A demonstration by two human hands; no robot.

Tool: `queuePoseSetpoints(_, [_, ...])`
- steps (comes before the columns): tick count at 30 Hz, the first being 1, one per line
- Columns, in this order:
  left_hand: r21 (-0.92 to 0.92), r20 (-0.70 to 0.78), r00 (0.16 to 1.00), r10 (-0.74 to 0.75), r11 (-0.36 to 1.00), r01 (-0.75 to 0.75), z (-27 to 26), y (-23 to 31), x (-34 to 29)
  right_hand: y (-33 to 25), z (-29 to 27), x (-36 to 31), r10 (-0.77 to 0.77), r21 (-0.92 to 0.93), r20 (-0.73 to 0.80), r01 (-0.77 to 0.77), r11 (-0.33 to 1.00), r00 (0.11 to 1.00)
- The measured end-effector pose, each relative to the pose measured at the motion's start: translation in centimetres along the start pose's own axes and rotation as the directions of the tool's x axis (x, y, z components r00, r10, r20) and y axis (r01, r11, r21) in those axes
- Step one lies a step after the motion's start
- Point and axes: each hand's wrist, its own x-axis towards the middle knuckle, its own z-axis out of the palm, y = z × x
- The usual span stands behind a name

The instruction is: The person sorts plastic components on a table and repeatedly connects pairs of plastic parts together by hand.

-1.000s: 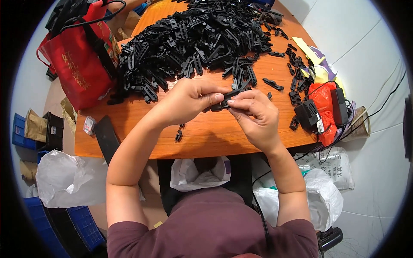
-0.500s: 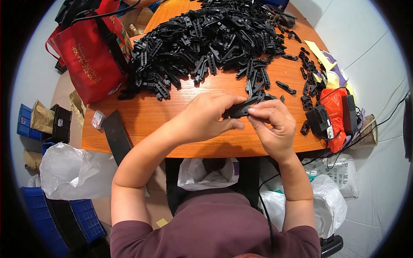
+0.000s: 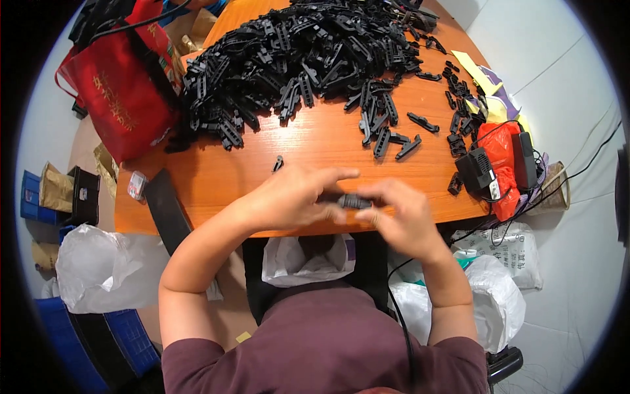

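Note:
Over the front of the table my two hands hold a black plastic part [image 3: 355,201] between them, slightly blurred by motion. The fingers of my left hand [image 3: 289,198] are closed about its left end, with the forefinger raised above it. At the opposite end, the thumb and fingers of my right hand [image 3: 408,217] pinch the part. Just beyond my left hand, a small black piece [image 3: 278,163] lies on the wood. Several ribbed black clips [image 3: 382,142] are spread on the table beyond my right hand.
A large heap of black clips [image 3: 282,65] covers the far side of the wooden table [image 3: 216,174]. On the left stand a red bag [image 3: 115,98] and a dark flat bar [image 3: 165,203]. Black adapters [image 3: 477,176] and an orange-red plastic bag [image 3: 500,167] are at the right edge. Below hangs a white bag [image 3: 305,269].
Both hands have drawn back toward me, lower over the table. The long black part between them now appears as a short ribbed piece. A small piece now shows beyond my left hand.

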Motion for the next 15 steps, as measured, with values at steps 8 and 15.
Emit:
queuePoseSetpoints(8, [0.322, -0.401, 0.916, -0.015, 0.934, 0.156, -0.4, -7.9, 10.2, 0.4, 3.9, -2.2, -0.09, -0.163, -0.007, 0.088, 0.983, 0.996])
queuePoseSetpoints(15, [0.54, -0.49, 0.853, 0.177, 0.83, 0.138, 1.9, -10.6, 14.0, 11.6, -0.9, 8.7, -0.055, -0.585, -0.216, -0.084, 0.806, 0.975])
